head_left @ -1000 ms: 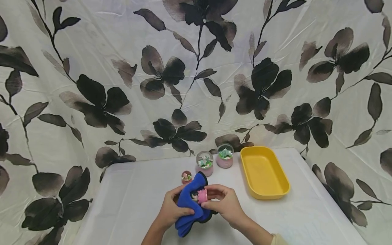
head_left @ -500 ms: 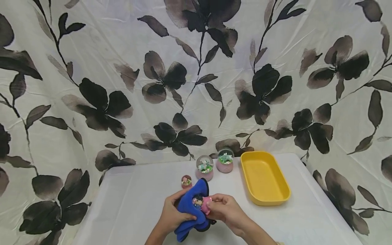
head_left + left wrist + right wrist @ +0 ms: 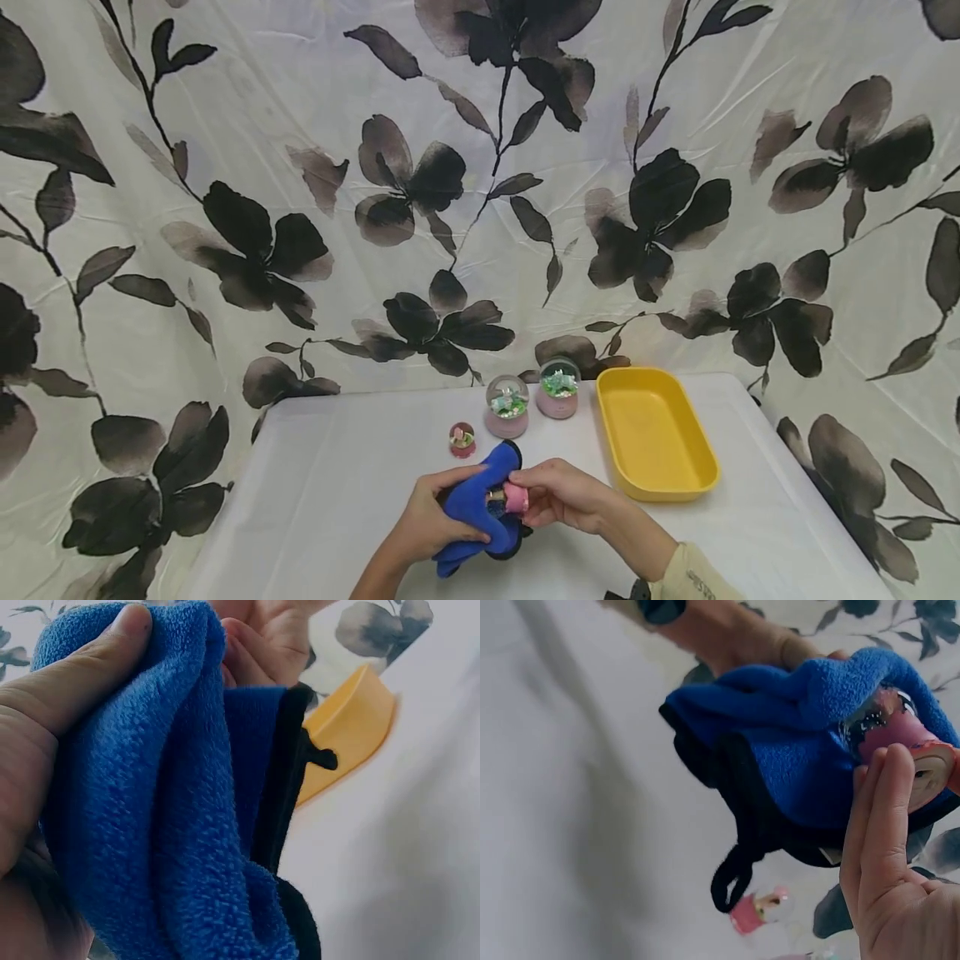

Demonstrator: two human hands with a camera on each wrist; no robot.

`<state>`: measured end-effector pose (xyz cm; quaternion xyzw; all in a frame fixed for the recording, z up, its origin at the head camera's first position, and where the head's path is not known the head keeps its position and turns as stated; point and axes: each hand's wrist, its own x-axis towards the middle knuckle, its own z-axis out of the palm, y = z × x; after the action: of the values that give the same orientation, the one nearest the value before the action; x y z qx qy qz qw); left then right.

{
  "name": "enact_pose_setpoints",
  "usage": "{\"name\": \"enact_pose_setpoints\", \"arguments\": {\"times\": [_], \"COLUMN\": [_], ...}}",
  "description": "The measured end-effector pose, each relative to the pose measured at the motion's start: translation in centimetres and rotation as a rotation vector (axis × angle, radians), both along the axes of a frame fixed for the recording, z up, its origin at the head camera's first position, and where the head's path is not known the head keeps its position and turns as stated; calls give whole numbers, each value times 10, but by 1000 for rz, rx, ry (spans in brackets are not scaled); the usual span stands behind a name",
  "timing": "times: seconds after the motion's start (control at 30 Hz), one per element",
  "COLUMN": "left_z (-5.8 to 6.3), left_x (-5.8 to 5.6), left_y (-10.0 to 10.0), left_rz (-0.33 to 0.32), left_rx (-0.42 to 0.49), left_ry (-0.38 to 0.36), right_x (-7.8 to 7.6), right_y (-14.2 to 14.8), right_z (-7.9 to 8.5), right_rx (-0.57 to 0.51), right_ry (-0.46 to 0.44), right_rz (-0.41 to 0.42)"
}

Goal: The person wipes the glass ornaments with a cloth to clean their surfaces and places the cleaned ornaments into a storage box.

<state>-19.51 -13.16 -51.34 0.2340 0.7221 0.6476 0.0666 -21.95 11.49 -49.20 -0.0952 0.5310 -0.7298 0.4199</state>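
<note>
In the head view, my left hand [image 3: 435, 517] grips a blue cloth [image 3: 468, 508] with black edging, its thumb lying over the front fold. My right hand [image 3: 570, 496] holds a small snow globe [image 3: 516, 498] by its pink base, fingers and thumb on either side. The globe's clear dome sits inside the cloth's fold, partly covered. From the right wrist, the snow globe [image 3: 889, 727] shows a figure in its dome and a pale underside turned outward. Bunched cloth [image 3: 150, 787] fills much of the left wrist view, hiding the globe there.
A smaller red-based snow globe [image 3: 462, 440] stands on the white table [image 3: 330, 483] just beyond the cloth. Behind it are two larger globes, one nearer [image 3: 507, 407] and one farther back [image 3: 558, 387]. A yellow tray [image 3: 667, 493] stands to the right, before a floral curtain [image 3: 405, 267].
The snow globe has turned within the cloth, its pink base tilting and then levelling as my right fingers shifted on it. Both hands moved slightly right, uncovering the smallest globe. The head view shifted a little.
</note>
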Motion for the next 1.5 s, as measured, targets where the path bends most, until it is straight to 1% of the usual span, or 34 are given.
{"name": "enact_pose_setpoints", "arguments": {"times": [0.07,0.1,0.2,0.3,0.37,0.43,0.47,0.53,0.63,0.7,0.83,0.97,1.1,1.23,1.3,1.37,1.43,1.5], "left_z": [1,1,1,-2,-5,-7,-7,-8,-8,-6,-3,0,3,8,11,14,16,18], "left_x": [1,1,1,1,1,1,0,-1,-1,-1,-2,-3,-3,-1,1,5,8,10], "left_y": [-2,-3,-6,-5,-4,-2,-2,1,5,7,8,10,17,26,27,26,23,21], "left_rz": [12,16,38,46,67,101,128,180,236,266,323,358,372,365,376,403,423,419], "left_rx": [-21,-27,-46,-27,6,45,58,74,81,88,91,83,81,75,82,100,118,131], "left_ry": [-9,-2,41,74,74,53,35,-1,-57,-67,-61,-47,-21,27,55,75,75,56], "right_x": [-4,-6,-9,-10,-9,-7,-6,-2,3,6,10,13,18,26,29,32,34,36], "right_y": [-2,-4,-7,-7,-6,-6,-6,-6,-6,-9,-17,-23,-24,-23,-25,-29,-32,-34], "right_z": [1,1,0,-5,-10,-14,-16,-18,-19,-17,-12,-7,-4,0,2,4,6,8], "right_rx": [28,41,40,-21,-87,-159,-186,-226,-259,-280,-277,-193,-139,-121,-124,-143,-164,-192], "right_ry": [12,14,1,-69,-128,-178,-183,-180,-142,-119,-51,29,70,124,157,175,177,157], "right_rz": [21,30,70,121,141,128,109,41,-71,-138,-283,-428,-534,-658,-693,-696,-681,-668]}}
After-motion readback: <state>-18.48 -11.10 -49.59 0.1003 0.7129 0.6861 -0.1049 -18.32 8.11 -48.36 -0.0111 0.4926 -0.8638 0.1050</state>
